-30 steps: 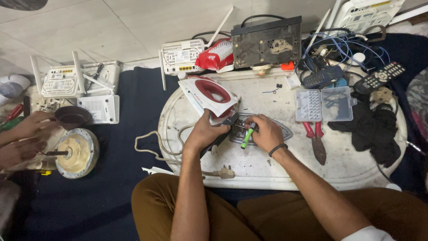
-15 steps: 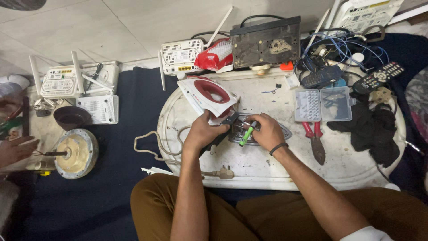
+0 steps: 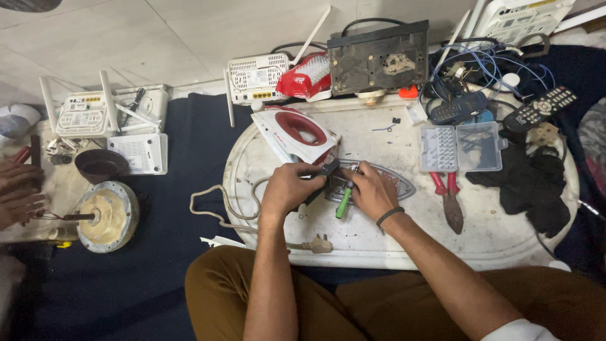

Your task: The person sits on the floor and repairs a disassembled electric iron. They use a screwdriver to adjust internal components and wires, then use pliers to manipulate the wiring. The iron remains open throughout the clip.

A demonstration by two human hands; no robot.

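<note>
On the white oval tray [image 3: 404,243] lies a metal iron soleplate [image 3: 398,184] with the iron's white and red upper shell [image 3: 295,131] tipped up behind it. My left hand [image 3: 289,188] pinches a small dark part at the soleplate's near end. My right hand [image 3: 371,189] grips a green-handled screwdriver [image 3: 343,204], its tip pointing into the same spot. The two hands almost touch. The iron's beige cord [image 3: 218,211] loops off to the left and ends in a plug [image 3: 317,244] near my knee.
Red-handled pliers [image 3: 448,196], a clear parts box [image 3: 461,146], black cloth [image 3: 536,183] and remotes sit right. Routers [image 3: 255,77], a black metal box [image 3: 379,58] and wires lie behind. Another person's hands [image 3: 19,189] work left beside a round motor part [image 3: 107,215] and dark bowl [image 3: 101,165].
My hands stay on the soleplate with only small shifts. The other person's hands at the left edge have pulled back toward the frame border.
</note>
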